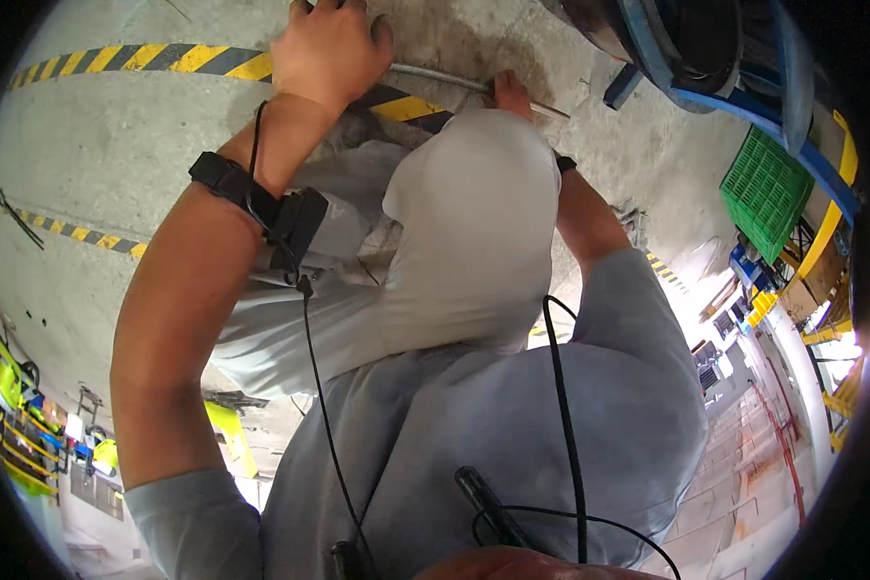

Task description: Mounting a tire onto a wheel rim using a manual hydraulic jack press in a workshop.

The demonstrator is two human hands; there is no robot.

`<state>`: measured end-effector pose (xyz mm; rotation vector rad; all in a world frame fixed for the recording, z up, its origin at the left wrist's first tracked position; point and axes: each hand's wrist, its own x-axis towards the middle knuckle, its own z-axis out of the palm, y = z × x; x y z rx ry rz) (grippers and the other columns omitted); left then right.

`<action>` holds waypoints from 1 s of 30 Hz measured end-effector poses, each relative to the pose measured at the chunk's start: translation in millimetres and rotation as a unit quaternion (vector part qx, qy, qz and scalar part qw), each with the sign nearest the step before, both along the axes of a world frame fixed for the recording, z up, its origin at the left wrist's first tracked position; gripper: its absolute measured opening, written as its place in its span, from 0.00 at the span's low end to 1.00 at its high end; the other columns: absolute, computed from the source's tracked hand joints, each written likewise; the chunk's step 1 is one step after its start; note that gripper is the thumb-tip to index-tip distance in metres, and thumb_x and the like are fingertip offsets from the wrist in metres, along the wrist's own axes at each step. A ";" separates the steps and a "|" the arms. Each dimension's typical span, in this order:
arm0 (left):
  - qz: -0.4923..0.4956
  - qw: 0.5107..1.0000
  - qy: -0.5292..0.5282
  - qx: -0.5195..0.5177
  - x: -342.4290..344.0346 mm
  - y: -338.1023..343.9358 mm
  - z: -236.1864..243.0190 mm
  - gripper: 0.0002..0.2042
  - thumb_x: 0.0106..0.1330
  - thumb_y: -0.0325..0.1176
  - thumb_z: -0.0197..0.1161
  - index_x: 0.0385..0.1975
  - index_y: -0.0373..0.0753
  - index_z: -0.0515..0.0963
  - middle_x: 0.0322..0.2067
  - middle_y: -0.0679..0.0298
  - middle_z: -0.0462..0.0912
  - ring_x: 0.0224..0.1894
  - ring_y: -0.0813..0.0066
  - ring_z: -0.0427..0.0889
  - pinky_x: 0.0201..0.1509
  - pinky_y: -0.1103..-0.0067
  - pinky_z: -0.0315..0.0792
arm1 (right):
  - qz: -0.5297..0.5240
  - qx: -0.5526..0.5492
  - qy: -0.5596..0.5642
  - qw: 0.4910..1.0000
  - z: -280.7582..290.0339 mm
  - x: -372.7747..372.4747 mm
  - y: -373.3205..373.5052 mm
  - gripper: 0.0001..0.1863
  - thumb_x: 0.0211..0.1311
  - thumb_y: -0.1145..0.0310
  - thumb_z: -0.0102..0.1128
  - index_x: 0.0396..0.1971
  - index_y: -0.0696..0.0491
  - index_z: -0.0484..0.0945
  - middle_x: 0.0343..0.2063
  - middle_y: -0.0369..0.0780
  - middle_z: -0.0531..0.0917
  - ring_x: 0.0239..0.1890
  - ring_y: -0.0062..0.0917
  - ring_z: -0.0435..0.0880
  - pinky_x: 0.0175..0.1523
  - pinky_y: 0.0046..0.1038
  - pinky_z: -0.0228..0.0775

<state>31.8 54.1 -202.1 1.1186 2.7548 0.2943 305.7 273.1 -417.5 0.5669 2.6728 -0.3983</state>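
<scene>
A thin grey metal rod lies low over the concrete floor, slanting down to the right. My right hand, partly hidden behind my raised knee, is closed round the rod near its right end. At the upper edge of the view is my left hand, its fingers bent and partly cut off. The rod's left end runs in under this hand, so what its fingers hold is hidden. A black strap with a small box sits on my left forearm, with a thin cable.
Black-and-yellow striped tape crosses the floor beneath my left hand. A blue metal frame with dark round parts stands close at the upper right, near a green plastic crate. A thin black strip lies on the floor at the left.
</scene>
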 end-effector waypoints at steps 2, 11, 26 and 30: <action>0.006 1.000 0.000 -0.006 -0.4 1.6 7.7 0.18 0.65 0.50 0.58 0.34 0.42 0.85 0.40 0.56 0.85 0.43 0.46 0.82 0.43 0.56 0.81 | 0.001 -0.002 0.009 1.000 1.9 -1.4 -0.1 0.23 0.61 0.61 0.65 0.51 0.58 0.71 0.51 0.51 0.73 0.55 0.49 0.75 0.59 0.50 0.69; 0.002 0.999 -0.033 0.026 -0.7 3.4 17.8 0.14 0.63 0.39 0.59 0.28 0.33 0.82 0.33 0.48 0.83 0.41 0.47 0.81 0.41 0.59 0.79 | -0.021 -0.064 0.076 0.995 -3.8 7.5 5.3 0.26 0.60 0.57 0.65 0.51 0.58 0.71 0.49 0.52 0.74 0.53 0.51 0.75 0.55 0.50 0.69; -0.021 1.000 0.017 -0.009 -12.0 -9.7 -36.9 0.16 0.67 0.47 0.55 0.40 0.46 0.85 0.43 0.54 0.85 0.46 0.45 0.82 0.50 0.57 0.78 | 0.000 -0.048 0.098 0.994 -8.1 -4.1 -0.3 0.30 0.58 0.53 0.68 0.53 0.57 0.72 0.48 0.52 0.75 0.49 0.54 0.78 0.51 0.52 0.74; -0.030 0.999 0.008 -0.037 -16.6 -12.5 -38.4 0.15 0.68 0.45 0.53 0.42 0.46 0.85 0.43 0.54 0.85 0.45 0.45 0.82 0.54 0.59 0.76 | -0.006 -0.018 0.183 0.983 -6.6 -4.8 -10.2 0.25 0.59 0.57 0.69 0.50 0.55 0.73 0.46 0.50 0.75 0.47 0.51 0.79 0.50 0.50 0.74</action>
